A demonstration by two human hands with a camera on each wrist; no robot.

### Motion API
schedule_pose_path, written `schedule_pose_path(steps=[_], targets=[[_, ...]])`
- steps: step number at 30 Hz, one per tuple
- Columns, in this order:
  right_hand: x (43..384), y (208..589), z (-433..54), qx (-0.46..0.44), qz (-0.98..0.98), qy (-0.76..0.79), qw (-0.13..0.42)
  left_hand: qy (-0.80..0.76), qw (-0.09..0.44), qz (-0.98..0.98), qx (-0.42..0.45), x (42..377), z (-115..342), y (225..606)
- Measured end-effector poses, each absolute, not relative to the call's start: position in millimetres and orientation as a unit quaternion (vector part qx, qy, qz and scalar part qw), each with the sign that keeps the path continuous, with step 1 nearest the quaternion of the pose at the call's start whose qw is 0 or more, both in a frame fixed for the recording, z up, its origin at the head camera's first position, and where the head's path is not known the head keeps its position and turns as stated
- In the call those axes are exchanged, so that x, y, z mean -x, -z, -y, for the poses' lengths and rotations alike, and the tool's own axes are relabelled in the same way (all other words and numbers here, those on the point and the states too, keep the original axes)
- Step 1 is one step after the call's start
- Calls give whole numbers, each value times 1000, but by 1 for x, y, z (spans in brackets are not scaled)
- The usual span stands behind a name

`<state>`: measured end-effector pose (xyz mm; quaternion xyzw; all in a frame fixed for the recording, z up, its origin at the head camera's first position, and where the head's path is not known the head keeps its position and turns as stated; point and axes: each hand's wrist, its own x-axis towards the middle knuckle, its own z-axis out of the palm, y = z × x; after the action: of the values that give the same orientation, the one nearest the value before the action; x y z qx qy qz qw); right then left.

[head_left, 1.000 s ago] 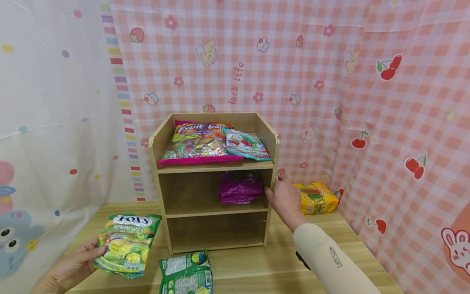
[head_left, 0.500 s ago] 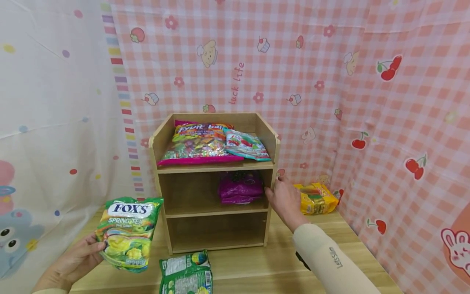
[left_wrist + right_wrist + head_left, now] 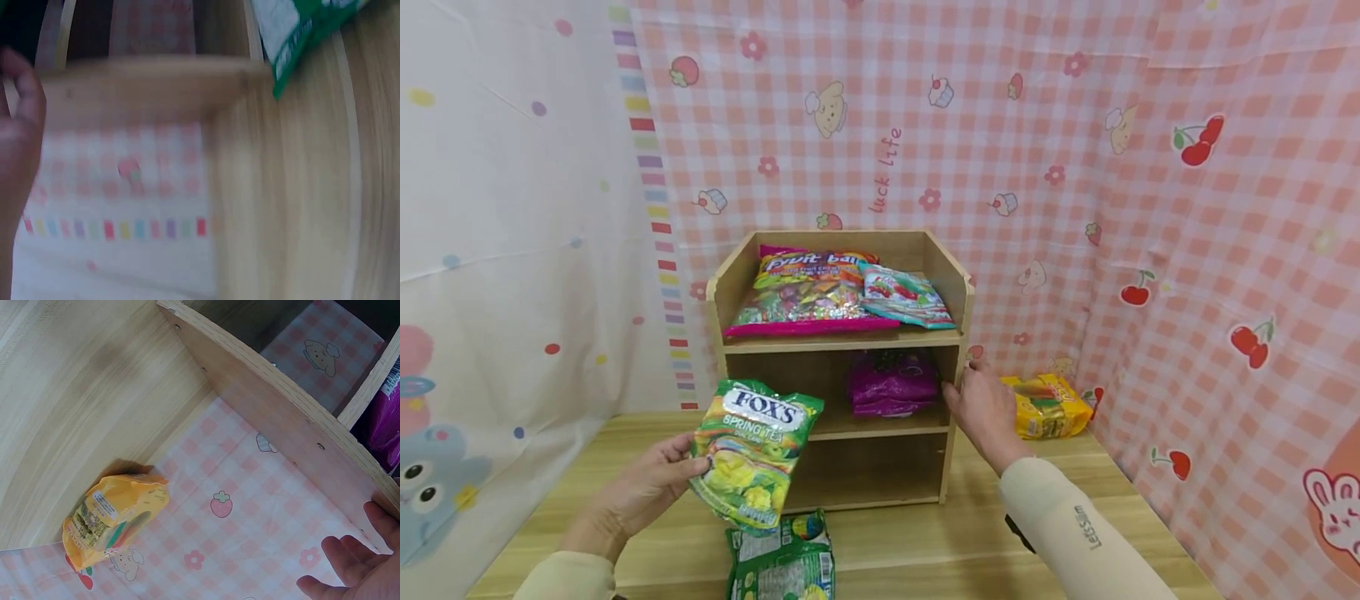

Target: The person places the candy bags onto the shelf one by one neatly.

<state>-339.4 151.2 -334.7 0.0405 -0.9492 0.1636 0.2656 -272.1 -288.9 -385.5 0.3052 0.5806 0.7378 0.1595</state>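
Note:
My left hand [image 3: 643,492] pinches a green and yellow Foxs Spring Tea candy bag [image 3: 752,454] by its left edge. The bag is held up and tilted before the left front of the wooden shelf unit [image 3: 842,340]. Only part of the left hand [image 3: 19,137] enters the left wrist view. My right hand [image 3: 985,408] rests at the unit's right side panel, with the thumb by its front edge. In the right wrist view, the fingers of the right hand [image 3: 362,569] are spread and loosely bent beside that panel. A purple bag [image 3: 892,383] lies on the middle shelf.
On the top shelf lie a fruit ball candy bag [image 3: 812,292] and a smaller teal bag [image 3: 906,296]. Another green bag [image 3: 782,558] lies on the table before the unit. To the right of it sits a yellow bag [image 3: 1051,406], near the checked cloth wall [image 3: 1037,292].
My left hand has lifted the Foxs candy bag and carried it rightward, from left of the shelf unit to before its left front. The right hand has stayed at the side panel.

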Motion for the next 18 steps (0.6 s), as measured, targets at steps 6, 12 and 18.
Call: schedule_pose_path(steps=[6,12,18], targets=[[338,334,-151,-42,947,-167,270,-751,50,-638,-163,275,241,382],[338,334,-150,-41,948,-169,268,-659,-67,-748,55,278,204,385],[338,334,-151,-38,949,-168,265,-616,-90,-776,101,276,194,385]])
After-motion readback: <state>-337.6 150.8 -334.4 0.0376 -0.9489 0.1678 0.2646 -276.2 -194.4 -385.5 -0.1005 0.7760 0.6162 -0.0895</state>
